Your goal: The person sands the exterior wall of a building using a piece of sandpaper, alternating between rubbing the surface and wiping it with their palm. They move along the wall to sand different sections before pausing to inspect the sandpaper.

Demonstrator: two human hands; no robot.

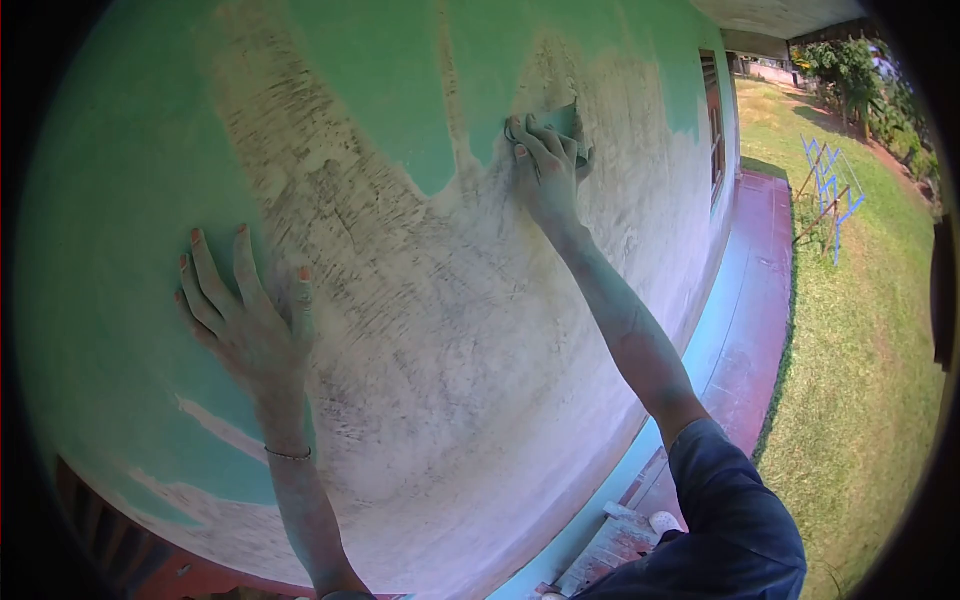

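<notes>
My left hand (248, 325) lies flat on the green painted wall (120, 270), its fingers spread and nothing in it. A thin bracelet (288, 455) circles that wrist. Higher up and to the right, my right hand (548, 175) presses a folded sheet that looks like sandpaper (564, 120) against the wall. The sheet's corner and edge show past my fingers; the rest is hidden under them. Between and below my hands spreads a bare, whitish-grey patch (420, 350) with dark scratches, where the green paint is gone. Pale dust coats both hands and forearms.
Below me is a dusty plank platform (605, 550) with a shoe (665, 522) on it. A reddish walkway (745, 290) runs along the wall's base towards a window (712, 125). Grass (845, 400) and a blue metal rack (828, 190) lie to the right.
</notes>
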